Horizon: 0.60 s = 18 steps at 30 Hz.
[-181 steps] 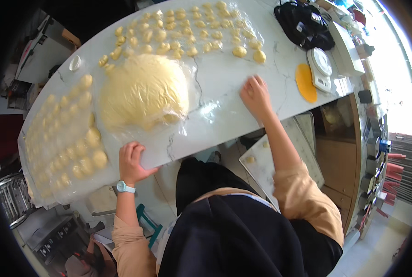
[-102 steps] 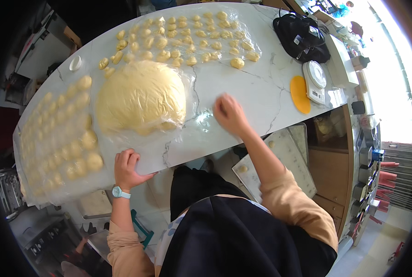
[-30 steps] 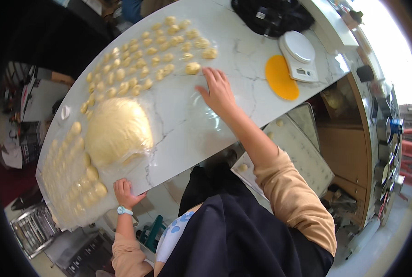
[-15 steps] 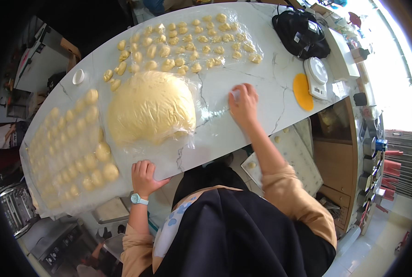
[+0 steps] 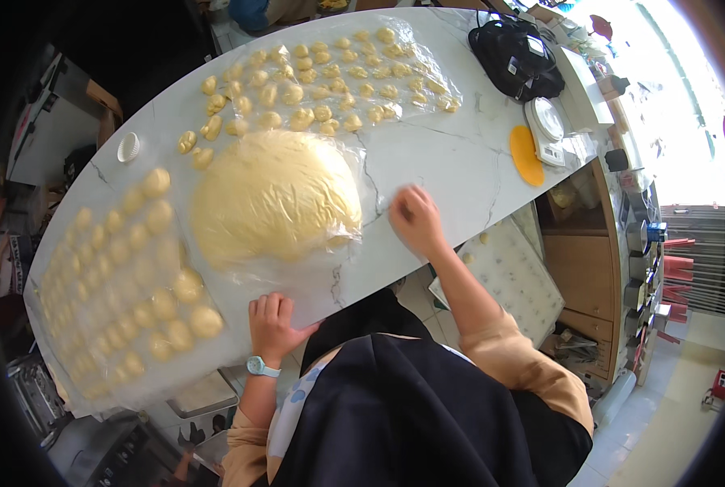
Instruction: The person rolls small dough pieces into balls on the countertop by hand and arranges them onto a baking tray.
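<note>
My left hand (image 5: 278,326) rests with fingers apart on the table's near edge, below a large plastic-covered mound of pale yellow dough (image 5: 277,195). To the mound's right, my right hand (image 5: 413,217) is curled low over the marble surface (image 5: 460,170); its fingertips are blurred, and I cannot make out what, if anything, they hold. Several round dough balls (image 5: 206,322) lie under clear film at left. Several smaller dough pieces (image 5: 292,94) lie along the back, most under film.
At right are a white scale (image 5: 547,122), an orange disc (image 5: 526,158), a black bag (image 5: 512,57) and a white box (image 5: 583,89). A small white cup (image 5: 129,148) sits at left. Below the edge are trays (image 5: 500,284). Another person's blue-clad leg (image 5: 249,15) shows beyond the table.
My right hand reached open-fingered toward the back pieces a second ago, came back to the middle, and is now lower and more curled. My left hand stays on the edge. The view has shifted.
</note>
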Tool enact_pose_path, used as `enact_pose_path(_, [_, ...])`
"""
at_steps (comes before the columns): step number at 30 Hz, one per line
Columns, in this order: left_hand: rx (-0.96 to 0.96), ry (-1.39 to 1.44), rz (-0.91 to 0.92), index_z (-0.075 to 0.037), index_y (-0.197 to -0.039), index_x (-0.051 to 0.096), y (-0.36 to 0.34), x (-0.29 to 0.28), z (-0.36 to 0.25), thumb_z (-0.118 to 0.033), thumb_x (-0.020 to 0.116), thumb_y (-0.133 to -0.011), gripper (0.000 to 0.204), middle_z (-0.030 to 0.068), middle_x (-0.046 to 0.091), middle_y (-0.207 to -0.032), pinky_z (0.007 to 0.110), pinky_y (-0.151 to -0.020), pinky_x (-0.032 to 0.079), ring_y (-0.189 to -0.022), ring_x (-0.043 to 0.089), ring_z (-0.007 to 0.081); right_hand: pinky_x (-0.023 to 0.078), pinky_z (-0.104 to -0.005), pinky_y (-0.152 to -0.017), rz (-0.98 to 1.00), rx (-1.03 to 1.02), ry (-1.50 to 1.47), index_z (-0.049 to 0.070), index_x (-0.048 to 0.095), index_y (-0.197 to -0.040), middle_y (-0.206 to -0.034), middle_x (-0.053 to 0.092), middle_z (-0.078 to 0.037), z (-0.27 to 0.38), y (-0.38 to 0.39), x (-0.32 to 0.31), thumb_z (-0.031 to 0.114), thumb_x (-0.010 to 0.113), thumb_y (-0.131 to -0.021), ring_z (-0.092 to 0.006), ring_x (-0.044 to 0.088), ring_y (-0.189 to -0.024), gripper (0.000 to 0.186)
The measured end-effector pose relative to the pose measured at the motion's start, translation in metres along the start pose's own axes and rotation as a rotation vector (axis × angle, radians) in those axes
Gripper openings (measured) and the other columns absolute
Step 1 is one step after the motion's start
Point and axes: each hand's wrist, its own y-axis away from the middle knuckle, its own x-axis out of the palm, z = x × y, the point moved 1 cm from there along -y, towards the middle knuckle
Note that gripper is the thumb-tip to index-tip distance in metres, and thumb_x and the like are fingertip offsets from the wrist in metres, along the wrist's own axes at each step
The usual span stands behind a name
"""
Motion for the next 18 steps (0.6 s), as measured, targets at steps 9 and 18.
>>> enact_pose_path(9, [0.002,0.003,-0.008,-0.012,-0.079,0.049,-0.004,0.002,-0.005,-0.04,0.089,-0.05,0.056,0.0053,0.049,-0.088,0.04,-0.074,0.038,-0.083,0.049,0.0274,0.049,-0.0405,-0.083,-0.064,-0.024,0.107,0.005,0.059,-0.096,-0.101,0.06,-0.014,-0.024,-0.038,-0.009,0.004,0.066,-0.078,-0.0355,0.057,-0.1,0.019])
enact_pose_path(18, [0.074,-0.039,-0.014,-0.01,-0.08,0.048,-0.011,0.005,-0.007,-0.04,0.089,-0.053,0.057,0.0078,0.048,-0.088,0.041,-0.075,0.038,-0.085,0.049,0.0295,0.051,-0.0365,-0.091,-0.02,0.044,-0.047,0.008,0.056,-0.128,-0.118,0.061,-0.014,-0.029,0.007,-0.069,0.01,0.075,-0.078,-0.0282,0.06,-0.108,0.054])
